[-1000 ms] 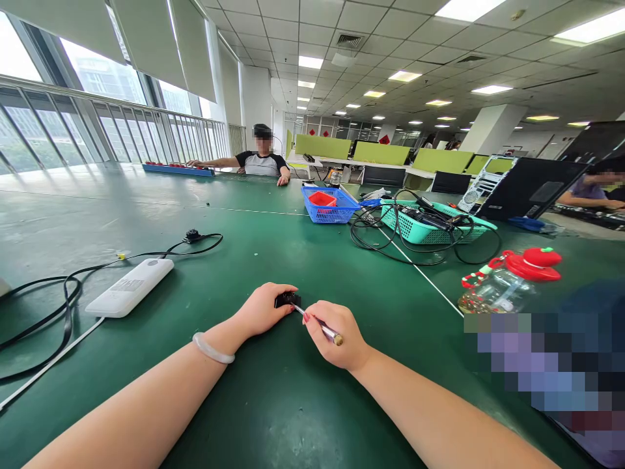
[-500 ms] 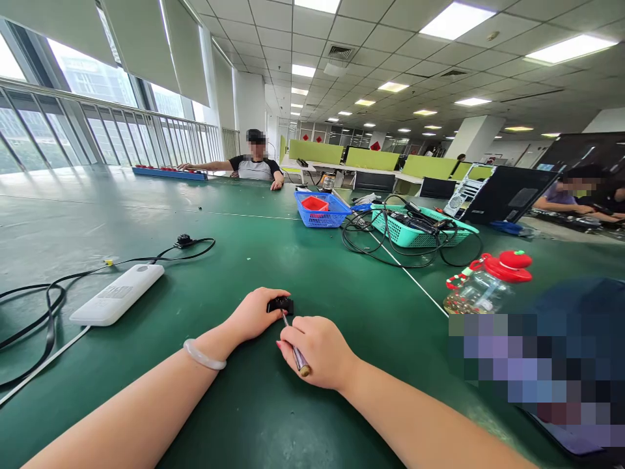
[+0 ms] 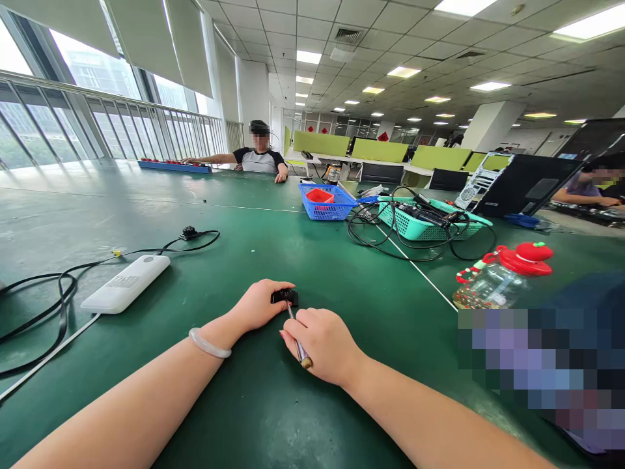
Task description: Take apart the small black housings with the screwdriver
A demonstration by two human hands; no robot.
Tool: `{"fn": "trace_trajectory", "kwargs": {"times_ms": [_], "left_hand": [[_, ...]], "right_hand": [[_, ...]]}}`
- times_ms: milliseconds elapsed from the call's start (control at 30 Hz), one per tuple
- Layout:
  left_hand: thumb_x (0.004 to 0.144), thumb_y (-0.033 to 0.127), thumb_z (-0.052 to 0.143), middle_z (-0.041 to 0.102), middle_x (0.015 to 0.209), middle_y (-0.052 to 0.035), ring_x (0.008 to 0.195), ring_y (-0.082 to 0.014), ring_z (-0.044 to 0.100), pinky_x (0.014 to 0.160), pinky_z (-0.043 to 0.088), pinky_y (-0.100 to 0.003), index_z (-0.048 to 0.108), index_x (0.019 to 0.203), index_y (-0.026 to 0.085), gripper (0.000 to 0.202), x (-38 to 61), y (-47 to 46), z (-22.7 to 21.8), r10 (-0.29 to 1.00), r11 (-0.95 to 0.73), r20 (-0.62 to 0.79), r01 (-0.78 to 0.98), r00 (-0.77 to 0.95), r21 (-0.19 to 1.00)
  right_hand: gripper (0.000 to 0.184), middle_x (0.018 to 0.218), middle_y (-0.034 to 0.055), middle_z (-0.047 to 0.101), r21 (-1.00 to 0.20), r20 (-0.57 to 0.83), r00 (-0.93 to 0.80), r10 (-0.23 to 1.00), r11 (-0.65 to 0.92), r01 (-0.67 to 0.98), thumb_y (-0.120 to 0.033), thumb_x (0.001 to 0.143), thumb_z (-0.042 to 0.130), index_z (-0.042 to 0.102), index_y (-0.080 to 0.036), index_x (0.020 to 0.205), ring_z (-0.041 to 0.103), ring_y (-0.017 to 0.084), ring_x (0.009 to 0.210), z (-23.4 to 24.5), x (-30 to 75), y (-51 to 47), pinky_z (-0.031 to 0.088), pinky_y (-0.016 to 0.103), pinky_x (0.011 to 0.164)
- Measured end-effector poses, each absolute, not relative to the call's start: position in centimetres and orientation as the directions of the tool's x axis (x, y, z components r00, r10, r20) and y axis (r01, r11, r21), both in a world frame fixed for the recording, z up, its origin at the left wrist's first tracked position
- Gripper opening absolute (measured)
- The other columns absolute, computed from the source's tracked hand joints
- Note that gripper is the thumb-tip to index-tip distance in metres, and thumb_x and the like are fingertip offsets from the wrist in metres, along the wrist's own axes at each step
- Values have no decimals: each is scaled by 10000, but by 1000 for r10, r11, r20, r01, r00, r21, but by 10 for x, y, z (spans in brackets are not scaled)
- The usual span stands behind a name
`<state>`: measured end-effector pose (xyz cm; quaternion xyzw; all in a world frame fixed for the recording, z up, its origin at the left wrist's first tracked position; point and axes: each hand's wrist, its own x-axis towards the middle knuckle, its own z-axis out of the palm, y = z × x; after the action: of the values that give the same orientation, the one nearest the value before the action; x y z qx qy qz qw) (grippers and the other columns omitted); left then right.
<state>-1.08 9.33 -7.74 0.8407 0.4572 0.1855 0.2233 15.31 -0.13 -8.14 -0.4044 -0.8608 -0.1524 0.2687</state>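
Observation:
My left hand is closed on a small black part and pins it to the green table; a pale bangle sits on that wrist. My right hand is curled round a thin metal tool with a brownish end. The tool's tip touches the black part from the near side. Both forearms reach in from the bottom of the view.
A white power bank with black cables lies at left. A blue basket, a teal basket with cables and a clear bottle with a red lid stand at right. One person sits at the far end, another at far right.
My right hand turned the tool from slanting rightward to pointing nearly toward me, and drew closer to my left hand. The left hand kept hold of the black part.

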Motion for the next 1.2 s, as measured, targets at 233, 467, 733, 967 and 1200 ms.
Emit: {"fn": "trace_trajectory", "kwargs": {"times_ms": [233, 467, 733, 967, 1200], "left_hand": [[755, 292, 584, 686, 1156, -29, 1068, -241, 609, 969, 482, -385, 641, 1179, 286, 427, -11, 94, -78, 852, -480, 120, 670, 509, 566], [739, 283, 609, 681, 1174, -15, 1075, -236, 611, 990, 477, -388, 625, 1186, 279, 447, -13, 94, -80, 843, -473, 110, 630, 526, 616], [725, 274, 634, 663, 1215, -42, 1083, -232, 616, 1004, 478, -381, 590, 1223, 244, 501, -14, 93, -77, 824, -467, 103, 565, 558, 680], [729, 301, 644, 664, 1212, -55, 1111, -230, 613, 1018, 473, -371, 581, 1221, 223, 503, -14, 95, -83, 810, -470, 122, 510, 574, 720], [754, 314, 647, 647, 1259, -31, 1168, -238, 577, 1048, 433, -381, 607, 1210, 246, 463, -13, 94, -79, 796, -517, 108, 575, 596, 634]], "right_hand": [[267, 601, -1, 528, 15, 539, -523, 660, 614, 789, -253, 920, 471, 565, -187, 679, 449, 111, 533, -84, 153, 1, 246, 285, 534], [297, 571, -2, 531, -7, 641, -473, 605, 621, 784, -259, 926, 472, 565, -183, 655, 436, 102, 510, -83, 155, 2, 242, 278, 537], [274, 566, -4, 514, -65, 707, -409, 577, 629, 775, -248, 905, 501, 578, -186, 650, 417, 100, 499, -82, 160, 6, 260, 258, 531], [202, 639, 8, 566, -253, 670, -295, 681, 583, 772, -264, 898, 513, 630, -196, 747, 497, 109, 552, -83, 163, 10, 336, 232, 555], [126, 787, 26, 640, -507, 570, -172, 803, 510, 695, -263, 877, 525, 640, -221, 849, 580, 138, 653, -84, 169, 18, 439, 245, 631]]}}
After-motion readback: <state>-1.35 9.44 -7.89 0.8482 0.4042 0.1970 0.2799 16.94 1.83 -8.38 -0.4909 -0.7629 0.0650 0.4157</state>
